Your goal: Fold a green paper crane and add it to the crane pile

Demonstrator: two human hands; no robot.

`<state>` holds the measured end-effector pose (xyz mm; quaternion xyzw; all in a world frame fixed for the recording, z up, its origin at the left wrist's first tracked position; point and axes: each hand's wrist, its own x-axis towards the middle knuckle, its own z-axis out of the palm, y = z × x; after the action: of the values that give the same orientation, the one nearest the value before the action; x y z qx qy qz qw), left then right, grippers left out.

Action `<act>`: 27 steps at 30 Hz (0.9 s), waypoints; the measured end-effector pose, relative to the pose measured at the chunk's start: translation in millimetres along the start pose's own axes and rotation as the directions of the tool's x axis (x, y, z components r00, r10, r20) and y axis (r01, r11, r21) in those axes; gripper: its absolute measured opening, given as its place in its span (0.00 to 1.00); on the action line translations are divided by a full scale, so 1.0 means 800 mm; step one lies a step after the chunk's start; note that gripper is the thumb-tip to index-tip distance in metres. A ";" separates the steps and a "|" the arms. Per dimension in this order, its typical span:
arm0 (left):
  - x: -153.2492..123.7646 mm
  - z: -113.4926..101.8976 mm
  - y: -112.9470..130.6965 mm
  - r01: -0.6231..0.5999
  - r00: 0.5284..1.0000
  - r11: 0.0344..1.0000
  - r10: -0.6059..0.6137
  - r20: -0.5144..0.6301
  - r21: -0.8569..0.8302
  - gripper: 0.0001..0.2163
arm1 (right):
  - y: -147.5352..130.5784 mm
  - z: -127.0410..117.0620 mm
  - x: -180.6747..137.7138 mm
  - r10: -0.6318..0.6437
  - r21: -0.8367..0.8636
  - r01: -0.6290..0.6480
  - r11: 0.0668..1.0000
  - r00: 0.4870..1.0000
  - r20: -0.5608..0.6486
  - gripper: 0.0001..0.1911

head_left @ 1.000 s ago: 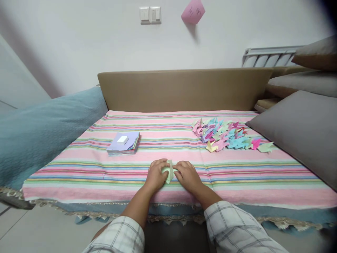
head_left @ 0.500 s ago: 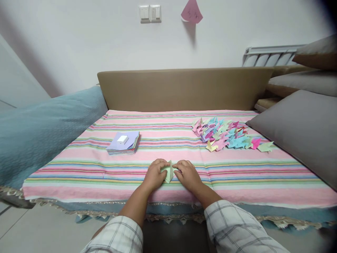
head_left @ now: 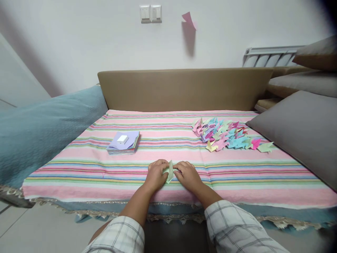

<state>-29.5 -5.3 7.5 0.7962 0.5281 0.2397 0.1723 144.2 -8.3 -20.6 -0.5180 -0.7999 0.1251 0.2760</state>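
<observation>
Between my hands, low over the striped cloth, is a pale green folded paper (head_left: 170,172), a narrow pointed shape. My left hand (head_left: 158,173) grips its left side, thumb in front and fingers behind. On the other side, my right hand (head_left: 186,173) pinches the paper's right edge between thumb and fingers. Parts of the paper are hidden under the fingertips. Farther off to the right lies a pile of folded paper cranes (head_left: 223,135) in pink, blue, green, purple and yellow. To the left is a stack of coloured paper sheets (head_left: 129,142) with a small white block (head_left: 122,139) on top.
A striped cloth (head_left: 158,121) covers the sofa seat, with a brown backrest (head_left: 184,89) behind it. Grey cushions (head_left: 300,119) stand at the right, and a blue-covered armrest (head_left: 52,119) at the left. A pink paper note (head_left: 188,19) hangs on the wall.
The green paper now looks narrower between my hands, and my left hand has shifted slightly right. The pink note on the wall has curled up.
</observation>
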 end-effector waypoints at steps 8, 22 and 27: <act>0.002 0.002 -0.007 -0.002 1.000 0.994 0.004 0.015 -0.111 0.21 | 0.000 -0.003 0.000 -0.017 0.012 0.016 1.000 1.000 0.014 0.10; -0.002 -0.006 -0.016 -0.061 0.990 0.991 0.075 0.122 -0.118 0.37 | -0.002 0.000 -0.001 -0.009 -0.049 0.009 0.999 1.000 0.001 0.09; -0.003 -0.005 -0.014 -0.062 0.993 0.996 0.069 0.101 -0.070 0.35 | 0.001 0.000 0.000 -0.010 -0.029 0.010 1.000 1.000 -0.006 0.08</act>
<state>-41.2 -3.2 4.3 0.8182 0.4838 0.2213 0.2179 144.3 -8.2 -21.1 -0.5182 -0.8034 0.1108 0.2716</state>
